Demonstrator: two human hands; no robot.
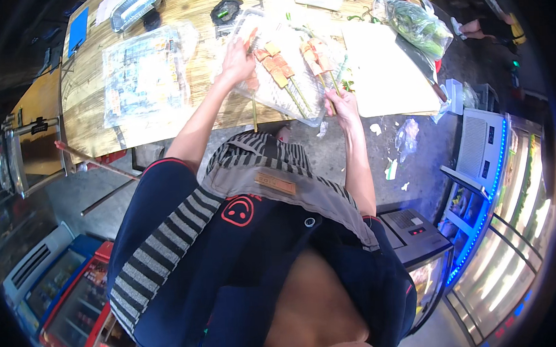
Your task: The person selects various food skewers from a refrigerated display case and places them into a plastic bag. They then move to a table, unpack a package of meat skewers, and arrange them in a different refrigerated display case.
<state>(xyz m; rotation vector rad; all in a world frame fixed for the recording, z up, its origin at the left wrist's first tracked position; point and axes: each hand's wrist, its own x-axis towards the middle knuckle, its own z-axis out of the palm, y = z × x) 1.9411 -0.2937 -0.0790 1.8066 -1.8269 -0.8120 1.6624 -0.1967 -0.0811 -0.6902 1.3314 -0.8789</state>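
Note:
My left hand (238, 62) is closed around a skewer of orange-pink food pieces (252, 81), its bare stick pointing towards me over the table edge. My right hand (343, 104) pinches the lower sticks of further skewers (317, 58), whose food lies at the far end. Between the hands, skewers threaded with square orange pieces (275, 65) lie on a clear plastic tray (305, 95). The tray's near corner juts past the edge of the wood-grain table (84, 107). Glare washes out the tray's middle, and what the food is cannot be told.
A plastic-covered printed sheet (139, 79) lies left; a foil tray (134, 11) stands behind it. To the right are a white board (387, 71), a knife (435, 90) and bagged green vegetables (416, 25). Litter (406, 137) is on the floor. A lit display fridge (508, 219) stands right.

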